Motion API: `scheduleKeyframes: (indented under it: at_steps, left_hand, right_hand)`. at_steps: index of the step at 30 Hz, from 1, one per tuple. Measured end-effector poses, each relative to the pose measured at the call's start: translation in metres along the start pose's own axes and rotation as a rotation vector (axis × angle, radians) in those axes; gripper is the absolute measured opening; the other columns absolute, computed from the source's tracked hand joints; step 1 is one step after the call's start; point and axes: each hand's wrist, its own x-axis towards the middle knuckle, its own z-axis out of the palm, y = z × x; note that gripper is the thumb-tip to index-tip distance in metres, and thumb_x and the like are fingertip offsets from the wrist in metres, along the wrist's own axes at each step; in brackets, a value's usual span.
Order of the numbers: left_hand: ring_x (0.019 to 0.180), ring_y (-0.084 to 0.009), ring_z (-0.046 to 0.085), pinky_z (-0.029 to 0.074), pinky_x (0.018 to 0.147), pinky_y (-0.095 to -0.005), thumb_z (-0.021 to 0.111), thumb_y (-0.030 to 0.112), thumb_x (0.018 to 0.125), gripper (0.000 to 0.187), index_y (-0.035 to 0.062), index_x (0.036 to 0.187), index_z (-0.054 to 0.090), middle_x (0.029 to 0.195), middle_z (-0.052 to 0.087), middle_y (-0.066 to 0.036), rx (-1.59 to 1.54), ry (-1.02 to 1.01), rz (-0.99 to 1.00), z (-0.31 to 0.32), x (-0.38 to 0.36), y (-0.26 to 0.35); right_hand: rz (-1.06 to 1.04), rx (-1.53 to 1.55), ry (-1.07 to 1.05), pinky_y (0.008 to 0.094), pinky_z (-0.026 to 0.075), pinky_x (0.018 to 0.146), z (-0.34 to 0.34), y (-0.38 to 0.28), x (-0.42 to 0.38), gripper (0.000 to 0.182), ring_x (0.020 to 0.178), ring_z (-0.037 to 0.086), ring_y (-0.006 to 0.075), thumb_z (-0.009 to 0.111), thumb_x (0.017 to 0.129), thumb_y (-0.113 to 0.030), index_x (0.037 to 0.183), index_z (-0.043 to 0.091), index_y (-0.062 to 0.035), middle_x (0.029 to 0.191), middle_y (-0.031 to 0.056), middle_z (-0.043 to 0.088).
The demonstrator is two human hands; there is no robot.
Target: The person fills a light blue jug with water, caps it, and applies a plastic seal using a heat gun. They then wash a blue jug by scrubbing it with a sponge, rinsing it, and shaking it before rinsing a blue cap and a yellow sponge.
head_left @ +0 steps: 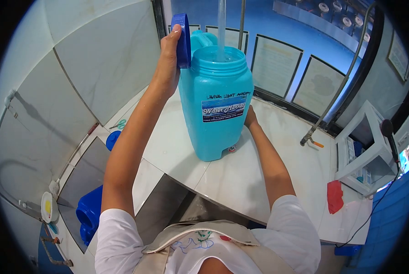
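A large turquoise water container (217, 86) stands upright on the white tiled counter (165, 132), its wide round mouth uncapped. From above, a stream of water (221, 27) falls into the mouth. My left hand (170, 45) grips a dark blue screw lid (182, 42), held on edge beside the container's neck. Behind the container's lower right side is my right hand (250, 118), partly seen, against or close to it; its fingers are hidden. The container's front carries a printed label and handwritten lettering.
Blue containers (91, 208) lie in the recess at left, near a blue cap (113, 139) and green scissors (121, 123). At right are a pipe valve (310, 139), a red cloth (335, 197) and a white-framed cabinet (368, 150). Framed sheets (276, 64) line the window.
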Motion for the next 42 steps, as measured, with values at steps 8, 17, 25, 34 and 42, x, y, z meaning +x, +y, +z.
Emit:
scheduleKeyframes:
  at_steps: [8, 17, 25, 34, 42]
  left_hand:
    - [0.113, -0.0225, 0.039, 0.029, 0.098, -0.0384, 0.044, 0.072, 0.076, 0.081, 0.0067, 0.123, 0.032, 0.113, 0.042, -0.012, 0.005, 0.024, 0.031, -0.002, -0.001, -0.005]
    - [0.103, -0.0307, 0.055, 0.045, 0.085, -0.0371, 0.064, 0.058, 0.070, 0.075, -0.0014, 0.115, 0.056, 0.113, 0.054, -0.022, 0.588, -0.049, 0.256, -0.001, 0.006, -0.002]
    - [0.101, -0.0305, 0.058, 0.046, 0.088, -0.0353, 0.050, 0.053, 0.082, 0.057, 0.0044, 0.108, 0.063, 0.113, 0.059, -0.015, 1.046, -0.316, 0.285, 0.033, 0.009, 0.002]
    - [0.123, -0.0290, 0.041, 0.026, 0.105, -0.0340, 0.037, 0.038, 0.089, 0.050, 0.0054, 0.123, 0.053, 0.131, 0.047, -0.015, 0.542, -0.527, 0.352, -0.021, 0.059, -0.051]
    - [0.132, -0.0334, 0.026, 0.008, 0.110, -0.0376, 0.018, 0.048, 0.094, 0.072, -0.0100, 0.136, 0.015, 0.140, 0.023, -0.030, 0.587, -0.024, 0.143, 0.009, 0.007, -0.041]
  right_hand:
    - [0.192, -0.219, 0.112, 0.0401, 0.039, 0.096, 0.011, -0.004, -0.044, 0.051, 0.114, 0.046, 0.0336, 0.049, 0.074, 0.001, 0.124, 0.045, -0.0044, 0.125, 0.0178, 0.047]
    - [0.082, 0.072, 0.356, 0.0380, 0.036, 0.098, -0.018, 0.029, 0.015, 0.046, 0.116, 0.045, 0.0364, 0.053, 0.085, -0.020, 0.123, 0.044, 0.0031, 0.124, 0.0213, 0.048]
    - [-0.206, 0.811, -0.134, 0.0319, 0.037, 0.098, -0.190, -0.195, 0.111, 0.041, 0.108, 0.054, 0.0238, 0.037, 0.088, -0.026, 0.108, 0.061, 0.0011, 0.112, 0.0137, 0.060]
    - [-0.173, -0.063, 0.436, 0.0338, 0.039, 0.092, -0.177, -0.255, 0.042, 0.041, 0.098, 0.056, 0.0255, 0.034, 0.087, -0.023, 0.098, 0.062, 0.0038, 0.107, 0.0159, 0.061]
    - [0.091, 0.803, 0.258, 0.0339, 0.041, 0.081, -0.181, -0.199, 0.101, 0.051, 0.088, 0.056, 0.0293, 0.034, 0.091, -0.041, 0.099, 0.062, 0.0004, 0.093, 0.0186, 0.062]
